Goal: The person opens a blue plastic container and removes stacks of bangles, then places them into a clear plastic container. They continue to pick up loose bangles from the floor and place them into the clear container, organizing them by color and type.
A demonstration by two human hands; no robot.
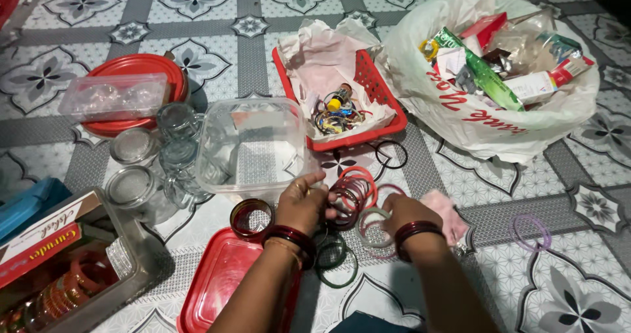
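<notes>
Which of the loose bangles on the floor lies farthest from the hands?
The pale purple bangle, alone on the tiles far to the right. The black bangle by the red basket lies nearer, and the rest cluster around the left hand and right hand.

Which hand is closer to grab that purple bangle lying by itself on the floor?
Probably the right hand. The purple bangle lies alone on the tiles on its side, while the left hand is busy at the red bangles, farther away.

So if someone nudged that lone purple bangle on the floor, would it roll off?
Probably not: the purple bangle lies flat on the tiled floor, so a push would likely slide it. Stood on edge, its round rim could roll. It looks thin, so probably light and rigid, perhaps breakable.
</notes>
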